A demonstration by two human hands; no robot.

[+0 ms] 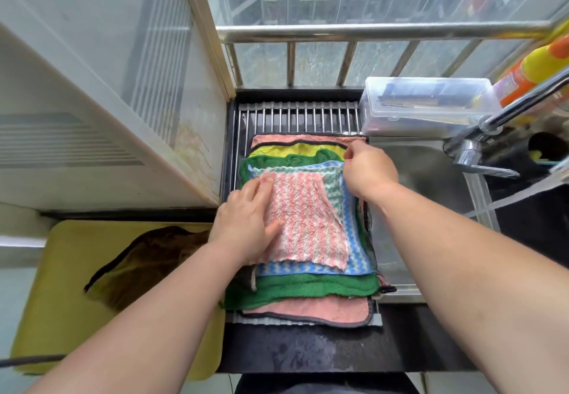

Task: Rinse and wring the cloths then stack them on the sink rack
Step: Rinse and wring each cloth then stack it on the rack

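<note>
Left hand (246, 224) lies flat, fingers straight, pressing the pink-white cloth (308, 224) on top; right hand (368, 172) pinches a far corner of the stack (308, 289). Six cloths piled on the sink rack (295, 116), one brown cloth (154, 258) off on a yellow board (61, 316) to the left. Dark wet counter (308, 353), window railing (369, 32) behind

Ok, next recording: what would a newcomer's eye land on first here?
The bright stack of cloths on the sink rack: pink, yellow, green and blue layers, with a pink-and-white striped cloth on top. The left hand presses flat on that top cloth, while the right hand pinches the stack's far right corner. A brown cloth lies apart on a yellow board at left.
</note>
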